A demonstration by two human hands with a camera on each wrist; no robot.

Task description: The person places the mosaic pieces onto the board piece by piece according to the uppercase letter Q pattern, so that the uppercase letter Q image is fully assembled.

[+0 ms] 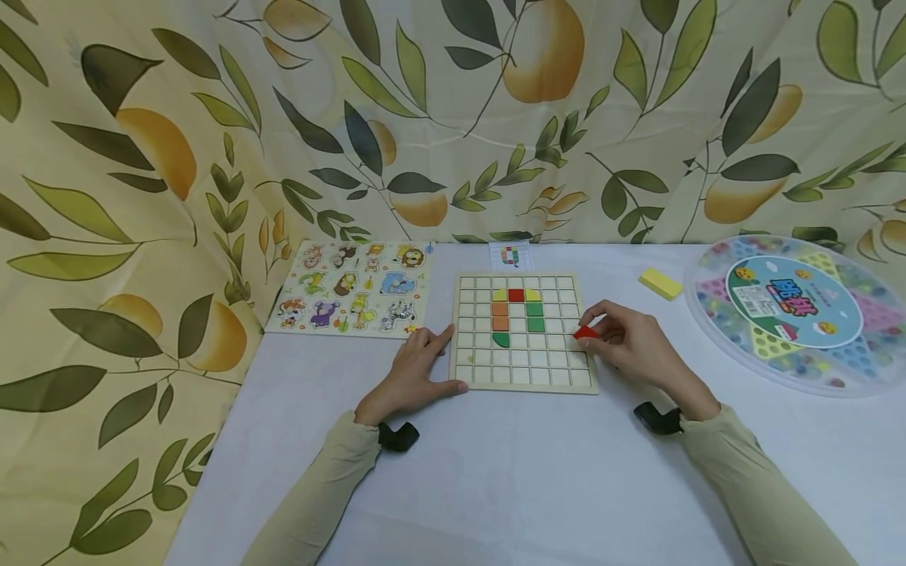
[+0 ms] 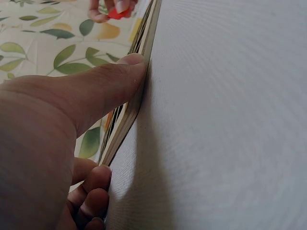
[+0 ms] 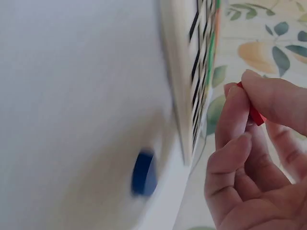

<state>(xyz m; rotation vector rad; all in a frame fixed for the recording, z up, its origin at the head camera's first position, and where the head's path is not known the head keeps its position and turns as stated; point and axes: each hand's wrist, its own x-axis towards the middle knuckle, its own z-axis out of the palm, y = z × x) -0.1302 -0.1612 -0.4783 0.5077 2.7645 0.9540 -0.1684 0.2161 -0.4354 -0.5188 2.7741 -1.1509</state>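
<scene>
In the head view a wooden grid board (image 1: 554,376) lies on the white table. Coloured pieces form an arch on it: a red square (image 1: 516,295) between yellow pieces at the top, orange squares (image 1: 500,317) on the left, green squares (image 1: 535,317) on the right. A green quarter-round piece (image 1: 502,339) sits below the orange ones. My left hand (image 1: 410,369) touches the board's near left corner, thumb on the front edge and index finger along the left side. My right hand (image 1: 633,350) pinches a small red piece (image 1: 584,332) over the board's right edge.
Behind the board stands a small pattern card (image 1: 510,256). An animal puzzle board (image 1: 354,287) lies left. To the right are a yellow block (image 1: 661,284) and a round clear game case (image 1: 793,314). The right wrist view shows a blue piece (image 3: 144,173) on the table beside the board.
</scene>
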